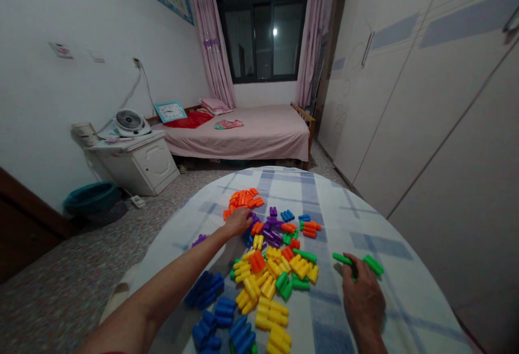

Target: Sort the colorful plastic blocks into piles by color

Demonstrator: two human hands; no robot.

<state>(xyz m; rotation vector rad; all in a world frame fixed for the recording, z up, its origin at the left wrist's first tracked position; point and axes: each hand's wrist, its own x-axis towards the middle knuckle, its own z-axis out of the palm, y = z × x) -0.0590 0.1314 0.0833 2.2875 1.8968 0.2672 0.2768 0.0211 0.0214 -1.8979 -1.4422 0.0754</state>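
My left hand [239, 222] reaches to the far side of the table, its fingers bent down between a heap of orange plastic building blocks [243, 199] and a purple block [254, 218]. What its fingertips hold, if anything, is hidden. On the right, my right hand [365, 292] is closed over a green block [343, 259], whose end sticks out to the left of the fingers. Another green block [373, 265] lies just right of its knuckles. Between my hands spreads a mixed pile of yellow blocks [267, 278], with green, red, purple and orange ones among them.
Blue blocks [211, 289] lie at the near left of the round table with its checked cloth [336, 321]. Beyond stand a bed [259, 132], a white cabinet [150, 165] with a fan [130, 120], and a teal bin [93, 197]. A wardrobe [438, 116] lines the right.
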